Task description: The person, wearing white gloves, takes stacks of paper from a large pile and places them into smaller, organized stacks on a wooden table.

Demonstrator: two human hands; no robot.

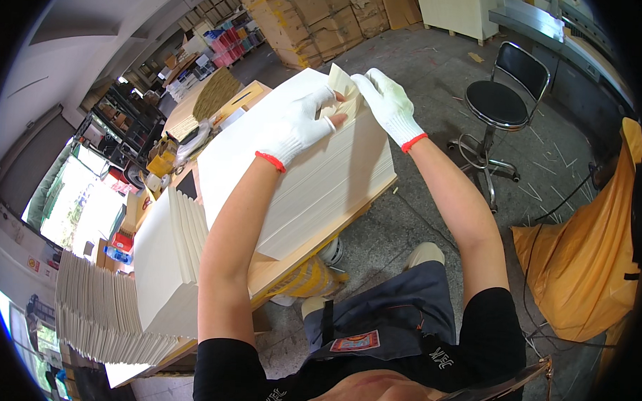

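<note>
A tall stack of large white paper sheets (321, 190) stands on a wooden table in front of me. Both my hands wear white knitted gloves with red cuffs. At the far right corner of the stack, a few top sheets (350, 102) are bent upward. My left hand (302, 125) grips the edge of these sheets between thumb and forefinger, whose bare tips stick out of the glove. Closed around the raised corner from the right is my right hand (388, 100); its fingertips are partly hidden.
More stacked sheets (167, 255) and a fanned pile (101, 306) stand at the left. A black stool (500, 104) is at the right, with a yellow-orange cloth (580, 259) nearer me. Cardboard boxes (313, 23) are piled at the back. Scraps and a cable lie on the floor.
</note>
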